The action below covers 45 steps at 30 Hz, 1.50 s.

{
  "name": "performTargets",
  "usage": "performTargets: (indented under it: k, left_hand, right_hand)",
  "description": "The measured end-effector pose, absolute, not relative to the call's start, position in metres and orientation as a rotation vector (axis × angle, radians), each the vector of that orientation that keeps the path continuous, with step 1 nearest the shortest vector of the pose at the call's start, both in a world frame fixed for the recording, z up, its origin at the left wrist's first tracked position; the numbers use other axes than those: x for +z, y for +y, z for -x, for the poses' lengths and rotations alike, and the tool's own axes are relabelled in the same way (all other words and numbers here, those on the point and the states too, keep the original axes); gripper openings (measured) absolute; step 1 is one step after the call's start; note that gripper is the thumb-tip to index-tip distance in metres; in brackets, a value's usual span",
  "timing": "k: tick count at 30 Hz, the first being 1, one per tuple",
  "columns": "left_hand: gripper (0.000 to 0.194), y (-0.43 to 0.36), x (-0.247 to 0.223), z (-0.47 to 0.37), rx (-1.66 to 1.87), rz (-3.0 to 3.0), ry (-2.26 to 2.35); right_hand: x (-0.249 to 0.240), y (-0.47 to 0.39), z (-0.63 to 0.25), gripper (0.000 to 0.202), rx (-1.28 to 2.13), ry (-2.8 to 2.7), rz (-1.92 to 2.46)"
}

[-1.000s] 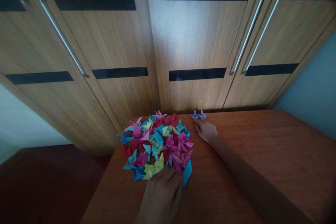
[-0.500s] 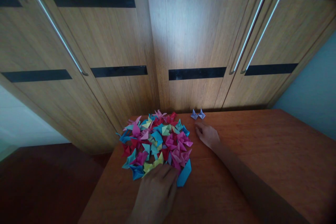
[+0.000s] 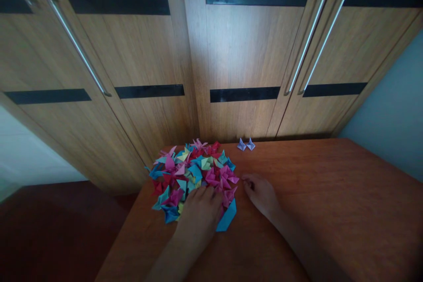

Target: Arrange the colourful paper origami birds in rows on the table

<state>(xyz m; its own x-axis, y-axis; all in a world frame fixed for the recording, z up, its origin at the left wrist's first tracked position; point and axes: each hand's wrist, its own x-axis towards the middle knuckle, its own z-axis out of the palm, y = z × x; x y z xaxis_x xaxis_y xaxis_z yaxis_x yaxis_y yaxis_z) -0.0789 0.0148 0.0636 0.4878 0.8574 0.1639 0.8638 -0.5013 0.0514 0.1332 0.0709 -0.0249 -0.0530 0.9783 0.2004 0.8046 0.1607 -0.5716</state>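
Fingers of the left hand (image 3: 202, 213) poke into the paper pile (image 3: 169, 162), low middle; can't tell if they grab. The right hand (image 3: 263, 194) is loosely half-open, maybe resting.

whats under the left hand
The left hand covers the near part of the paper pile; a blue piece pokes out beside it. What lies right under the palm and fingertips is hidden.

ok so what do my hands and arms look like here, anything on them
Your left hand and right hand are both bare, without gloves. No sleeve, watch or bracelet shows. No ring can be made out, though it is too dim to be sure.
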Motion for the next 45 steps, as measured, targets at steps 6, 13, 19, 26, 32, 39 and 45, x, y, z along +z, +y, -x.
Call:
performTargets:
  k: [6, 13, 19, 26, 32, 39, 45]
  left_hand:
    - [0.019, 0.028, 0.06, 0.068, -0.13, 2.654, -1.537]
    - [0.02, 0.025, 0.066, 0.086, -0.387, 2.602, -1.63]
    - [0.018, 0.034, 0.076, 0.089, -0.878, 2.64, -1.744]
    - [0.019, 0.047, 0.073, 0.053, -1.119, 2.939, -1.683]
    - [0.022, 0.05, 0.065, 0.04, -1.2, 3.035, -1.667]
    - [0.019, 0.059, 0.063, 0.038, -1.296, 3.16, -1.737]
    - [0.015, 0.078, 0.061, 0.024, -1.605, 3.344, -1.737]
  right_hand:
    - [-0.023, 0.068, -0.135, 0.028, 0.44, -1.868, 1.638]
    - [-0.023, 0.07, -0.135, 0.028, 0.523, -1.807, 1.6]
    - [-0.024, 0.072, -0.136, 0.026, 0.632, -1.658, 1.503]
    - [-0.009, 0.066, -0.131, 0.034, 1.261, -1.272, 1.11]
    - [-0.005, 0.064, -0.133, 0.029, 1.405, -1.08, 0.955]
    - [-0.005, 0.068, -0.136, 0.033, 1.51, -0.903, 0.933]
    - [0.0, 0.072, -0.147, 0.027, 1.513, -0.772, 0.872]
